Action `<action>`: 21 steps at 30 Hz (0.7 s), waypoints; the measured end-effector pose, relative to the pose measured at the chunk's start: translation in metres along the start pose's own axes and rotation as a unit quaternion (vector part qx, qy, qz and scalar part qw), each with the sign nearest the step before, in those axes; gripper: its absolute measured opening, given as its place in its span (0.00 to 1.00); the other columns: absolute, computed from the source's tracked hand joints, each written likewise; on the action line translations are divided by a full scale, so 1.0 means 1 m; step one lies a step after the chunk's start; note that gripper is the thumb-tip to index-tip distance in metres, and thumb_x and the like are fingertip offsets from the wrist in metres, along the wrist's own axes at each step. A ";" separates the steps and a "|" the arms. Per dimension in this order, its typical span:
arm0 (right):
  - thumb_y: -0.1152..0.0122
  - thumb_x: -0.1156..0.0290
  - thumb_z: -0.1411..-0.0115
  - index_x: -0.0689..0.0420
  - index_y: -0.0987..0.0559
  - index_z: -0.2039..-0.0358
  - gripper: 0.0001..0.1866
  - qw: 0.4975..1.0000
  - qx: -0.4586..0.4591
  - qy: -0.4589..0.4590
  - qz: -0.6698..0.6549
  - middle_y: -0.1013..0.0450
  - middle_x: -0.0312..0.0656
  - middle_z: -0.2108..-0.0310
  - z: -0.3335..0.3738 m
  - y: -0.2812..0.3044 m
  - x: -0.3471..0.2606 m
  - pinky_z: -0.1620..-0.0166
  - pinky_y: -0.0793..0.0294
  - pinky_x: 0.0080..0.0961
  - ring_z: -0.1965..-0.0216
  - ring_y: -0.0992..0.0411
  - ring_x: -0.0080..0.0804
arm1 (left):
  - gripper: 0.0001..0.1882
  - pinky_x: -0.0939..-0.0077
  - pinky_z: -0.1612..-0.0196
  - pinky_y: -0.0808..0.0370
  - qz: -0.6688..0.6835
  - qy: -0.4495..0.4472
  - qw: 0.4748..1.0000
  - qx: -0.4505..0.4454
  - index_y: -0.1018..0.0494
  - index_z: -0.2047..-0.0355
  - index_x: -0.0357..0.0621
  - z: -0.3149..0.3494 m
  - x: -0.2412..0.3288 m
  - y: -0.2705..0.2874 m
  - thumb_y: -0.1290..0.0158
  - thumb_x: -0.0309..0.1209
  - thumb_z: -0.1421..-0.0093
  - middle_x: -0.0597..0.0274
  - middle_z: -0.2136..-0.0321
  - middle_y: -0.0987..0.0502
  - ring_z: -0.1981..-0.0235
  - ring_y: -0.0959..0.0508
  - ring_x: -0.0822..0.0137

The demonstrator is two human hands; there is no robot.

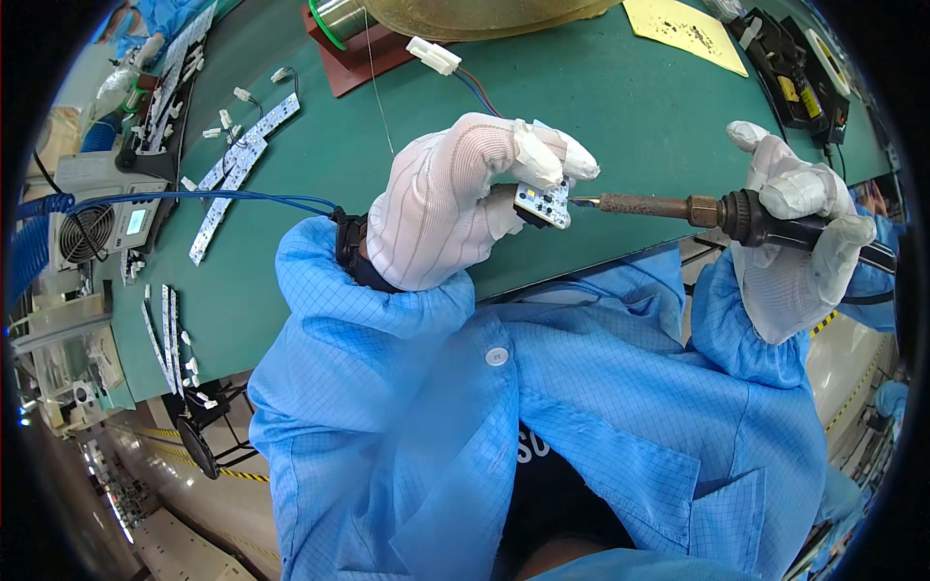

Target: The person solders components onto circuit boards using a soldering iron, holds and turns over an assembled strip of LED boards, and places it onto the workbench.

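Note:
My left hand [441, 198], in a white striped glove with white-wrapped fingertips, is closed on a small white circuit board [545, 203]. Red and blue wires run up behind that hand to a white plug connector [433, 55]. My right hand [790, 228], gloved the same way, grips the dark handle of a soldering iron [659, 206]. The iron lies nearly level, its tip pointing left at the board's right edge; whether it touches cannot be told. A dark band with a blue coiled cord circles my left wrist.
White LED board strips [232, 179] with wired connectors lie on the green mat [601, 92] at left. A solder wire spool [341, 19] stands on a brown-red holder at the back. A yellow sponge sheet [686, 34] and black iron stand [799, 77] are back right.

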State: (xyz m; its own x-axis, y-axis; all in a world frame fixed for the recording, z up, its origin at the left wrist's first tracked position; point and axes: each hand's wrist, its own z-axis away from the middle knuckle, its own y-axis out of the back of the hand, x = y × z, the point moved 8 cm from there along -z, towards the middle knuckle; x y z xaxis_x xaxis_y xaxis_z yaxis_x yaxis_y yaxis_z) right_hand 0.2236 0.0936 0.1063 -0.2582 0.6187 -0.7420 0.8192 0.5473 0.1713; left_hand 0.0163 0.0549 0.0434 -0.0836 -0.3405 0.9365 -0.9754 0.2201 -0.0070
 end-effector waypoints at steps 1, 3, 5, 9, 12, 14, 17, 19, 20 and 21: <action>0.72 0.42 0.37 0.64 0.24 0.71 0.37 1.000 0.000 0.000 0.000 0.26 0.45 0.80 -0.001 0.000 -0.001 0.46 0.39 0.46 0.87 0.35 0.25 | 0.10 0.68 0.65 0.18 -0.003 -0.012 1.000 0.003 0.27 0.66 0.28 0.000 0.001 0.000 0.47 0.18 0.51 0.40 0.65 0.25 0.63 0.22 0.53; 0.72 0.43 0.37 0.63 0.24 0.70 0.35 1.000 -0.011 -0.016 0.004 0.25 0.44 0.78 -0.001 -0.004 -0.002 0.47 0.37 0.46 0.86 0.34 0.26 | 0.10 0.69 0.65 0.19 -0.006 -0.024 1.000 0.005 0.27 0.66 0.28 0.000 0.002 0.001 0.46 0.18 0.51 0.40 0.64 0.25 0.63 0.21 0.53; 0.66 0.42 0.38 0.63 0.23 0.69 0.34 0.999 0.033 -0.039 0.008 0.29 0.43 0.82 0.004 -0.003 0.000 0.49 0.36 0.37 0.86 0.37 0.24 | 0.11 0.69 0.64 0.19 0.115 0.083 0.990 0.021 0.27 0.66 0.31 0.000 -0.012 0.003 0.44 0.16 0.53 0.41 0.64 0.24 0.64 0.21 0.55; 0.61 0.40 0.40 0.62 0.21 0.68 0.34 0.996 0.056 -0.063 -0.020 0.32 0.44 0.86 0.006 0.003 0.005 0.57 0.32 0.20 0.88 0.41 0.19 | 0.11 0.69 0.63 0.19 -0.059 -0.095 0.993 -0.026 0.28 0.68 0.34 0.000 0.007 -0.003 0.43 0.16 0.54 0.42 0.64 0.25 0.63 0.21 0.55; 0.61 0.41 0.40 0.62 0.21 0.68 0.34 0.996 0.013 -0.084 -0.033 0.32 0.43 0.86 0.001 -0.004 0.005 0.51 0.35 0.27 0.88 0.41 0.20 | 0.14 0.67 0.63 0.19 -0.057 -0.073 0.995 -0.021 0.30 0.66 0.36 0.002 0.003 -0.001 0.42 0.15 0.55 0.42 0.63 0.25 0.62 0.22 0.55; 0.66 0.40 0.39 0.63 0.22 0.70 0.36 0.996 0.017 -0.088 -0.030 0.30 0.43 0.84 0.003 -0.004 0.004 0.49 0.36 0.35 0.87 0.38 0.22 | 0.16 0.66 0.63 0.19 -0.090 -0.135 0.986 -0.041 0.32 0.64 0.34 0.003 0.010 -0.005 0.43 0.15 0.54 0.42 0.62 0.26 0.62 0.22 0.54; 0.72 0.39 0.39 0.64 0.22 0.71 0.39 0.998 0.001 -0.059 -0.008 0.28 0.43 0.83 -0.001 -0.004 0.003 0.46 0.37 0.42 0.87 0.35 0.23 | 0.15 0.66 0.63 0.19 -0.075 -0.106 0.991 -0.040 0.34 0.63 0.32 0.002 0.008 -0.004 0.44 0.16 0.51 0.41 0.62 0.26 0.61 0.22 0.53; 0.72 0.38 0.39 0.64 0.22 0.71 0.40 0.999 -0.018 -0.024 0.011 0.28 0.43 0.84 -0.001 -0.006 -0.001 0.46 0.37 0.41 0.87 0.35 0.23 | 0.13 0.66 0.63 0.19 -0.056 -0.092 0.993 -0.036 0.34 0.64 0.31 0.002 0.009 -0.005 0.45 0.16 0.50 0.41 0.62 0.26 0.61 0.22 0.52; 0.73 0.38 0.39 0.63 0.23 0.72 0.40 0.999 -0.011 -0.034 0.007 0.28 0.42 0.84 0.000 -0.006 0.000 0.46 0.37 0.41 0.87 0.36 0.23 | 0.12 0.66 0.63 0.19 -0.038 -0.078 0.996 -0.031 0.34 0.64 0.30 0.002 0.007 -0.004 0.46 0.16 0.50 0.41 0.62 0.27 0.61 0.23 0.52; 0.73 0.38 0.39 0.63 0.23 0.72 0.40 0.999 -0.003 -0.044 0.003 0.29 0.42 0.84 0.000 -0.005 0.001 0.46 0.37 0.42 0.88 0.36 0.24 | 0.12 0.66 0.63 0.19 -0.039 -0.078 0.996 -0.030 0.34 0.64 0.30 0.002 0.008 -0.004 0.46 0.16 0.50 0.41 0.62 0.27 0.61 0.23 0.52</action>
State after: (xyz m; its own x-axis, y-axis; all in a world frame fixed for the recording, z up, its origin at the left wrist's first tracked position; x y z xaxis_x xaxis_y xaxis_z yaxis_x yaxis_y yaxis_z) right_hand 0.2193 0.0912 0.1044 -0.2062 0.5699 -0.7955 0.8178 0.5467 0.1797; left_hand 0.0190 0.0492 0.0497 -0.0440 -0.4956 0.8675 -0.9666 0.2407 0.0885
